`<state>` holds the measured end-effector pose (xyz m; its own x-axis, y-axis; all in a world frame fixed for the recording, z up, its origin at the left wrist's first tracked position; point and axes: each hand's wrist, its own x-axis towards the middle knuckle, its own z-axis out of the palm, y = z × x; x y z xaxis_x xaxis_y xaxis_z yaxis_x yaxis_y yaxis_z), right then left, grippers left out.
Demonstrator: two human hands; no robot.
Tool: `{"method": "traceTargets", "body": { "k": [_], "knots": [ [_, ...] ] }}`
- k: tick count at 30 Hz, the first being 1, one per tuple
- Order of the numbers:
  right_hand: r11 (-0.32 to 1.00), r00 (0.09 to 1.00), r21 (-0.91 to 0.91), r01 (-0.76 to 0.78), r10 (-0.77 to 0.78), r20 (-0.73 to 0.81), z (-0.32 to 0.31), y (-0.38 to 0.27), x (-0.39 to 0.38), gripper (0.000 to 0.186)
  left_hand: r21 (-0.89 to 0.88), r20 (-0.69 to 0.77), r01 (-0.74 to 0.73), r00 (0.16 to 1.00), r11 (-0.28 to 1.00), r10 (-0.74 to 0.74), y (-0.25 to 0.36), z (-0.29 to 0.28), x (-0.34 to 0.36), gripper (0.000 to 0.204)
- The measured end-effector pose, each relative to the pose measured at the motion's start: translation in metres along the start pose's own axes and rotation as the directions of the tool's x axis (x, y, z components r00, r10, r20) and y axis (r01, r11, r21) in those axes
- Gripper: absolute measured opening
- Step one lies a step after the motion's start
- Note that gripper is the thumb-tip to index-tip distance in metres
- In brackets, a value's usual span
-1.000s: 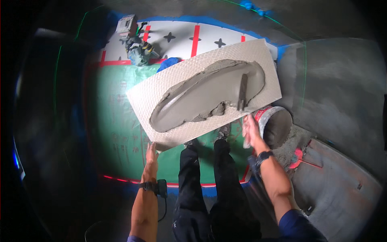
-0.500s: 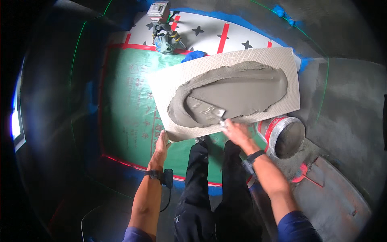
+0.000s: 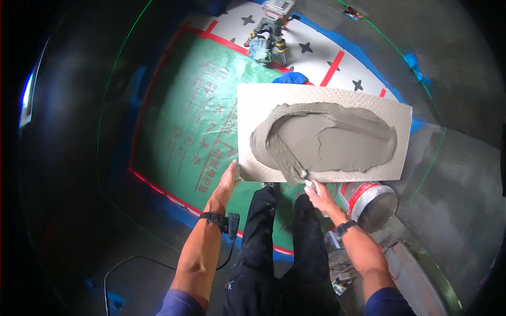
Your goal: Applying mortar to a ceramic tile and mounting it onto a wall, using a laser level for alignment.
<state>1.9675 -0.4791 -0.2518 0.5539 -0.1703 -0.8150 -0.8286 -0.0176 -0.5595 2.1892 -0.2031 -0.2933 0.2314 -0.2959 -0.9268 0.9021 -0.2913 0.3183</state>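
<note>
A large pale tile (image 3: 252, 105) with a textured back is held in front of me, tilted up. Wet grey mortar (image 3: 353, 142) covers its middle in a thick oval with raised edges. At the tile's lower left corner, my left hand (image 3: 229, 176) grips the edge. My right hand (image 3: 320, 198) is closed round the handle of a flat trowel (image 3: 285, 159). Its blade, smeared with grey, lies against the left end of the mortar, reaching down over the tile's lower edge.
A bucket (image 3: 363, 201) with a red band lies on its side at right. Beyond the tile stand a tripod-mounted device (image 3: 270, 34) and a blue cloth (image 3: 291, 78). Green protective sheeting (image 3: 176, 116) with red tape covers the floor. A black cable (image 3: 153, 258) trails at lower left.
The view has turned, and the tile now sits further right and more level. The trowel blade stands more steeply at the mortar's left end, and a ragged ridge shows across the smoothed middle.
</note>
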Motion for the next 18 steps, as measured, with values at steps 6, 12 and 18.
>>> {"method": "traceTargets", "body": {
  "k": [6,12,18],
  "knots": [
    [0.078,0.839,-0.91,0.408,-0.425,0.34,-0.083,-0.063,0.058,0.03,-0.017,0.05,0.069,0.996,0.997,-0.068,0.0,-0.012,0.014,0.082],
    [0.409,0.909,-0.902,0.14,-0.414,-0.047,-0.045,-0.138,0.107,0.032,-0.049,0.097,0.04,0.995,0.998,-0.035,0.012,-0.011,0.026,0.082],
    [0.484,0.91,-0.871,0.084,-0.393,-0.131,-0.055,-0.106,0.08,0.036,-0.008,0.069,0.026,0.997,1.0,-0.026,-0.001,-0.009,0.011,0.084]
  ]
}}
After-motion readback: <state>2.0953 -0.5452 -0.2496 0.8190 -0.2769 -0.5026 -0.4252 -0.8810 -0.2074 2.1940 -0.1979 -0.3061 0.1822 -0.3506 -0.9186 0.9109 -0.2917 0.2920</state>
